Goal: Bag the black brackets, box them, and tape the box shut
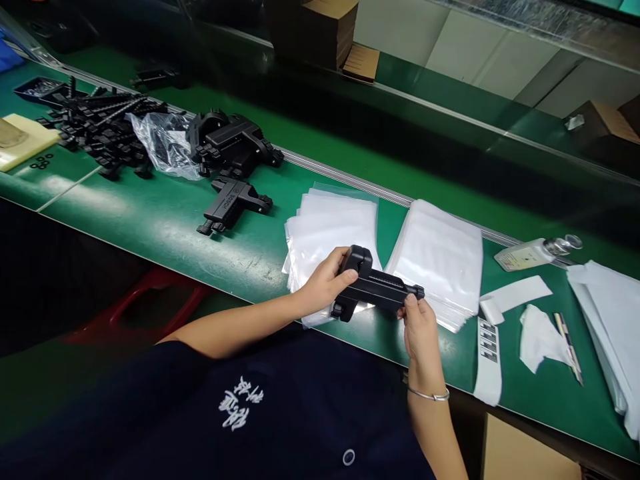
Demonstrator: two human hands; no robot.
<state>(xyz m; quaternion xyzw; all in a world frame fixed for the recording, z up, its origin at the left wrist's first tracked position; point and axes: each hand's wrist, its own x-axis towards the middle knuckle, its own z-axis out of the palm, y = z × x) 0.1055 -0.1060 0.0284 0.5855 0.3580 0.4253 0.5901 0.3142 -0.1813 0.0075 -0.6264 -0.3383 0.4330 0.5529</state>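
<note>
Dark shirt (310, 407), left hand (326, 283) curled around a black fixture (377, 290), right hand (419, 321) pinching its end knob (417, 291).

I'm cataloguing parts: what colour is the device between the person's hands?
The device is black, as the head view, the only one, shows.

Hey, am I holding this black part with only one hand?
No, the left hand grips one end of the black part while the right hand has its fingers on the other end.
</note>
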